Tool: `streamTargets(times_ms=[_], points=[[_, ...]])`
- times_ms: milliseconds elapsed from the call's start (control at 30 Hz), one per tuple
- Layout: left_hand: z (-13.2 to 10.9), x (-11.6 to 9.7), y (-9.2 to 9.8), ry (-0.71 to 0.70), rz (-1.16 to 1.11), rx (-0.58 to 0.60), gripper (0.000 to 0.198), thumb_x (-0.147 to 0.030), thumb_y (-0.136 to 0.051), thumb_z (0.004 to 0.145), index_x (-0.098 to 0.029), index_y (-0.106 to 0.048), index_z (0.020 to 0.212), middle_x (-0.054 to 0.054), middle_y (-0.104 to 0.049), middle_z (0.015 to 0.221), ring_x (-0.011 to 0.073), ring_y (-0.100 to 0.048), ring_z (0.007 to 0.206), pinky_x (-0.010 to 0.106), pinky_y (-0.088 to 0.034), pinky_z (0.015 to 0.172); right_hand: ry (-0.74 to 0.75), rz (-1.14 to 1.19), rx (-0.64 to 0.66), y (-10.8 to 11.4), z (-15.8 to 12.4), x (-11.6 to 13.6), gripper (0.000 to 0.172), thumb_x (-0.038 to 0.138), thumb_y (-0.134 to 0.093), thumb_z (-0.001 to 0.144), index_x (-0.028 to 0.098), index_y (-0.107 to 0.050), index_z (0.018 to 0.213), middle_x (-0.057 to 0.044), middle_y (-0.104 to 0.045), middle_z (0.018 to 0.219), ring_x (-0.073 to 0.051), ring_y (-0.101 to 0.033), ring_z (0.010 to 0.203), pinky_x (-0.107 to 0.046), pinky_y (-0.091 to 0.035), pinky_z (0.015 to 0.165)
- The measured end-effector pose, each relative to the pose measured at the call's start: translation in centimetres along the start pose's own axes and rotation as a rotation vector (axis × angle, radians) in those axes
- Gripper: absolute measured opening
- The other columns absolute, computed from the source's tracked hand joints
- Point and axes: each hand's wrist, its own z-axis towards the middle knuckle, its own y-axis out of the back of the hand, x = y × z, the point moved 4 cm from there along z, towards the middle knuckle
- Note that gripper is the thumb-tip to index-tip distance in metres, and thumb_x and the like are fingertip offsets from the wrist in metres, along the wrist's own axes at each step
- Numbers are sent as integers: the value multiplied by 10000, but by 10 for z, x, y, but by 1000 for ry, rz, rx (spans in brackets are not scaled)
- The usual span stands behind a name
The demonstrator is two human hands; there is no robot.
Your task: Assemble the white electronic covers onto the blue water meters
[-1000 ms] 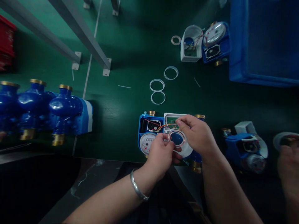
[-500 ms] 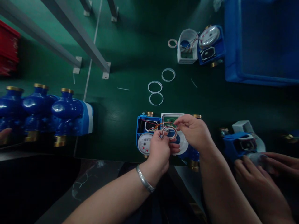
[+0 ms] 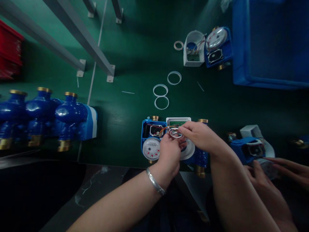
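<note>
My left hand [image 3: 169, 154], with a silver bangle at the wrist, pinches a small pinkish-white ring, seemingly a wire coil [image 3: 174, 136], from below. The fingertips of my right hand [image 3: 199, 135] grip the same coil at its right side. Under and beside the hands lies an opened blue water meter [image 3: 143, 135], its round dial [image 3: 151, 149] facing up. Coloured wires [image 3: 164, 129] run from it toward a white cover [image 3: 178, 119] with a green circuit board inside. My hands hide part of the cover.
Three thin white rings [image 3: 174, 78] lie beyond the meter. Blue meters [image 3: 70, 111] stand at the left. Farther off are another opened meter [image 3: 218, 48] and a blue bin [image 3: 243, 74]. At right, a co-worker's hands [image 3: 265, 183] handle another meter [image 3: 243, 146].
The coil has tilted flatter and shifted slightly down toward the cover. My left hand has moved a little right, uncovering more of the dial. At right, the co-worker's hands have shifted.
</note>
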Motion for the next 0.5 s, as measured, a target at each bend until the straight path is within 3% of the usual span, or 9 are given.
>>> streamTargets(times_ms=[167, 300, 367, 500], points=[[-7, -2, 1, -9, 31, 31, 258, -2, -436, 751, -132, -519, 957, 78, -603, 1015, 82, -583, 722, 169, -472, 623, -106, 64, -108, -4, 0, -1, 209, 246, -492, 776, 163, -619, 632, -1, -600, 605, -111, -513, 549, -226, -356, 513], [-26, -7, 17, -19, 324, -10, 445, -47, -472, 726, -179, -450, 1151, 105, -516, 1192, 130, -601, 741, 219, -490, 542, -164, 117, -116, -5, 1, -3, 208, 252, -494, 773, 151, -609, 632, 4, -587, 601, -114, -502, 550, -226, -347, 513], [-32, -22, 23, -201, 611, 34, 388, -92, -487, 741, -179, -501, 1119, 96, -547, 1110, 150, -591, 749, 247, -493, 562, -165, 127, -133, -4, 2, -3, 216, 256, -484, 781, 149, -606, 637, 2, -583, 601, -117, -500, 555, -230, -340, 515], [-24, -69, 14, -878, 1158, 57, 272, -149, -441, 812, -151, -619, 1018, 100, -588, 997, 198, -544, 920, 345, -451, 827, -176, 156, -155, -6, 1, -4, 198, 249, -491, 773, 150, -599, 642, 7, -565, 590, -109, -480, 533, -231, -326, 514]])
